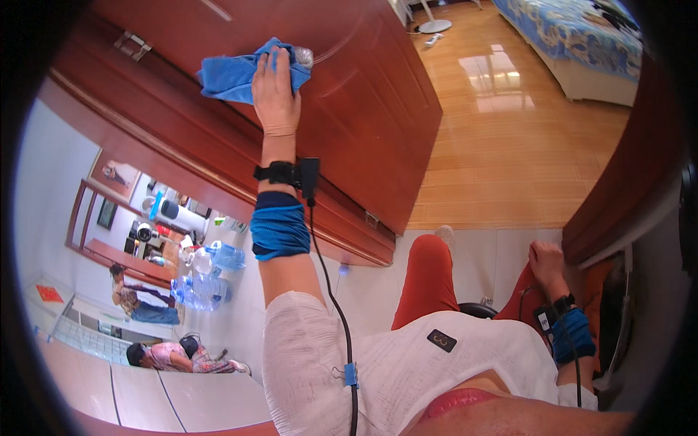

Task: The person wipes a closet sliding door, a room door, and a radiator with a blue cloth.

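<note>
My left hand holds a blue cloth against the reddish-brown wooden door, its fingers spread over the folds. A shiny silvery door knob shows at the cloth's right side, partly covered by it. My right hand rests on my right knee with its fingers curled and nothing visible in it. The palm is hidden. Both wrists carry black straps with cables and blue sleeve bands.
Metal hinges sit along the door frame. Beyond the doorway are a wood-look floor and a bed. At left are large plastic bottles, a standing person and another low down.
</note>
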The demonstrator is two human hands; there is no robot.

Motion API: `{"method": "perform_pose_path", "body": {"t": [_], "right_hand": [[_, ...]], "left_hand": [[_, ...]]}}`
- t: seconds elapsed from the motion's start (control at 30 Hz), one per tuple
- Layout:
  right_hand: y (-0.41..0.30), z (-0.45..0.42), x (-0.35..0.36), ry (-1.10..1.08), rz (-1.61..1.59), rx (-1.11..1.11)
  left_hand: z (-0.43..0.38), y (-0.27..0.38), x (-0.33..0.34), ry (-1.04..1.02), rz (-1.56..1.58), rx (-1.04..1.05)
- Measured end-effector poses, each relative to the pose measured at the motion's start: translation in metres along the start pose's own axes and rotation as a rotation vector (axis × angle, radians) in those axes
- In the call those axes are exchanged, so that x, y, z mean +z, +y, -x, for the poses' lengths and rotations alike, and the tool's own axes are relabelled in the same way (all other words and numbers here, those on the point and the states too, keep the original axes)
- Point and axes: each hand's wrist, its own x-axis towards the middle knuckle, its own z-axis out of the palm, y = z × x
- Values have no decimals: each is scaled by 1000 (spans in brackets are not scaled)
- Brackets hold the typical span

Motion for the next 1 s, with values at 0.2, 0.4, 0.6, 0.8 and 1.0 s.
{"method": "perform_pose_path", "body": {"t": [0.2,0.4,0.6,0.8,1.0], "right_hand": [[2,-16,7,-104,-17,23],[-35,-43,-24,-186,30,-113],[-33,-41,-23,104,-146,-243],[-39,-43,-14,65,-141,-200],[-39,-53,-18,32,-224,-158]], "left_hand": [[68,-45,16,-282,-43,75],[72,17,2,-935,-32,166],[59,-21,20,-680,-223,319],[22,-29,-3,-325,-570,248],[-34,-55,-7,-103,-801,23]]}}
